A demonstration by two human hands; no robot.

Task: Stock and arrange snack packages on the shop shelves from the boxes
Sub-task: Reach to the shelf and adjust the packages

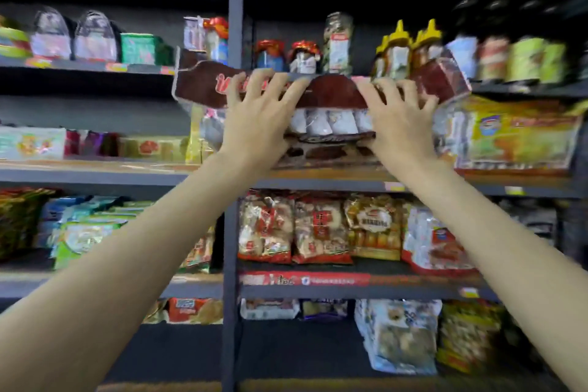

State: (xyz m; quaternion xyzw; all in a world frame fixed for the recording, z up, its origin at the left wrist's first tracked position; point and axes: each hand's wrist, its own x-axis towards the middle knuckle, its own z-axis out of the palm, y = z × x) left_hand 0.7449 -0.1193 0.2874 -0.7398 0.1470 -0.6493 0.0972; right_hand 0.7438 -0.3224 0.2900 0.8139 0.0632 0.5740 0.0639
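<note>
L hand [254, 118]: raised to the second shelf from top, fingers spread and curled over the top edge of the brown snack pkg [331, 94], gripping it.
R hand [402, 124]: same height, fingers spread and hooked over the pkg's top edge, thumb side low near the pkg bottom; gripping.
Brown snack pkg: long dark-brown/red bag w/ red lettering, clear window showing white wrapped pieces [327, 121]; held between both hands at the front of the wooden-topped shelf [95, 165], right of the grey upright post [236, 25]. Bottom edge looks to sit at shelf level, too blurred to be sure of contact. Top edge overlaps the shelf above.
Just R of pkg: yellow/orange carton [521, 137], same shelf.
Shelf above: yellow-capped bottles [410, 48], red-topped jars [288, 54], green cans [534, 59].
Shelf below: red-and-white rice cracker bags [296, 226] in a row, red price strip [305, 280] under them.
L bay: green bags [86, 232] on lower shelf, pale box [31, 143] on mid shelf.
Img quality: motion blur, fine print unreadable.
</note>
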